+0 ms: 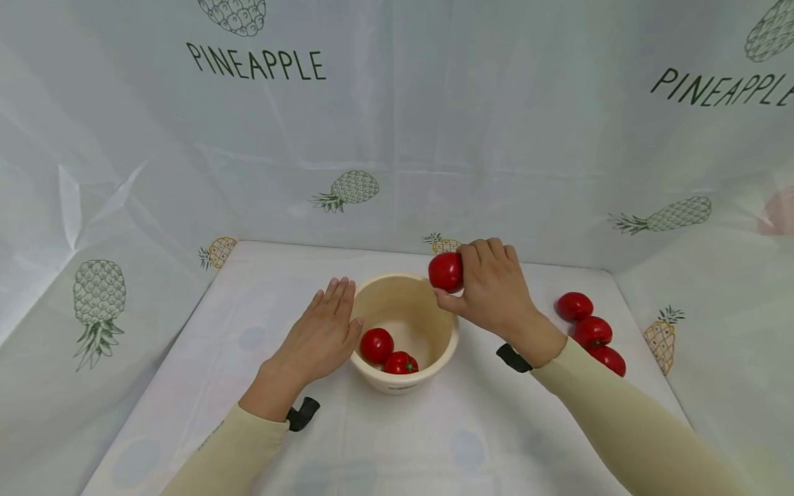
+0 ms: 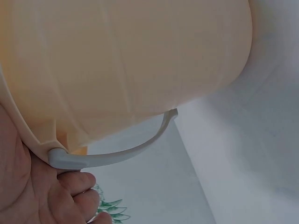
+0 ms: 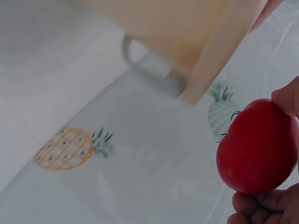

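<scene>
A cream bucket (image 1: 397, 386) stands on the table with two red tomatoes inside: one (image 1: 376, 345) by the left wall, another (image 1: 402, 363) with its green stem showing. My left hand (image 1: 322, 334) rests on the bucket's left rim, fingers straight together in the head view. The left wrist view has the bucket's side wall (image 2: 140, 56) and grey handle (image 2: 117, 157) beside that hand (image 2: 51, 196). Above the bucket's right rim, my right hand (image 1: 493, 286) grips a red tomato (image 1: 445, 272). The right wrist view has this tomato (image 3: 257, 149) between thumb and fingers.
Three more tomatoes (image 1: 592, 332) lie in a row at the table's right side. White sheeting (image 1: 397, 124) printed with pineapples hangs behind and beside the table (image 1: 397, 448). Each wrist wears a black strap (image 1: 302, 413).
</scene>
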The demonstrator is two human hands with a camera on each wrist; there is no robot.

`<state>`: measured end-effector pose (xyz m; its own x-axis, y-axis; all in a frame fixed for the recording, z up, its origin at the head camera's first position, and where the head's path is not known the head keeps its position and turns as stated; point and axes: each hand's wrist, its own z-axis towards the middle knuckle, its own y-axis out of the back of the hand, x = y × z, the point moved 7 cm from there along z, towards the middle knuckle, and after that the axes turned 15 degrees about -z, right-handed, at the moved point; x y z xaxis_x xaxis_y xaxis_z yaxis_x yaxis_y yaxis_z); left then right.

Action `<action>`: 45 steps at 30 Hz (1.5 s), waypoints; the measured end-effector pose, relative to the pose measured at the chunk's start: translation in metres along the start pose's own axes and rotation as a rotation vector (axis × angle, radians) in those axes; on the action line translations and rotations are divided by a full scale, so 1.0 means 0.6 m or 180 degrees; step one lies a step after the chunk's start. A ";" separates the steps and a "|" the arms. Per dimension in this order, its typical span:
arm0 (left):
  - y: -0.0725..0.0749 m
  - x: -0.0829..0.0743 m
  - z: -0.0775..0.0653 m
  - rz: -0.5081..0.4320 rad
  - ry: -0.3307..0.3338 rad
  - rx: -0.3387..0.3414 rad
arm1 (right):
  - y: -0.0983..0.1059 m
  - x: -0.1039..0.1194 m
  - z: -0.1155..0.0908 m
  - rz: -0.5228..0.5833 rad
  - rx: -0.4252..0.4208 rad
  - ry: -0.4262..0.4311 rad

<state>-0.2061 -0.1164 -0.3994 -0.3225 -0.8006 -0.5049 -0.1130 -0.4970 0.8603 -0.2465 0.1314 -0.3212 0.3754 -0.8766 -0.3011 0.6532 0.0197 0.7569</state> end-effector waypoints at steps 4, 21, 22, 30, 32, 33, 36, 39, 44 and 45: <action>0.000 0.000 0.001 -0.0005 0.0044 0.0019 | -0.001 0.044 0.015 0.0067 0.0034 0.0155; -0.003 0.001 0.002 0.0015 0.0073 0.0054 | -0.043 0.158 0.010 0.0236 0.0539 0.0500; -0.003 0.002 0.002 0.0013 0.0072 0.0053 | -0.046 0.161 0.009 0.0230 0.0551 0.0522; -0.004 0.002 0.001 -0.0012 0.0069 0.0052 | -0.062 0.176 0.001 0.0140 0.0636 0.0674; -0.004 0.002 0.001 -0.0012 0.0066 0.0051 | -0.065 0.179 -0.001 0.0149 0.0656 0.0698; -0.004 0.002 0.001 -0.0014 0.0065 0.0049 | -0.066 0.180 -0.002 0.0154 0.0665 0.0711; -0.005 0.002 0.001 -0.0018 0.0060 0.0049 | -0.069 0.182 -0.005 0.0160 0.0688 0.0739; -0.005 0.002 0.001 -0.0020 0.0058 0.0049 | -0.072 0.184 -0.006 0.0112 0.0743 0.0784; -0.005 0.002 0.001 -0.0013 0.0039 0.0043 | -0.076 0.189 -0.007 0.0026 0.0879 0.0890; -0.005 0.002 0.001 -0.0015 0.0036 0.0041 | -0.077 0.190 -0.007 0.0011 0.0909 0.0912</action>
<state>-0.2066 -0.1160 -0.4024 -0.3114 -0.8020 -0.5096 -0.1266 -0.4965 0.8587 -0.2310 0.0328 -0.3927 0.5718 -0.7064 -0.4172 0.4578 -0.1473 0.8768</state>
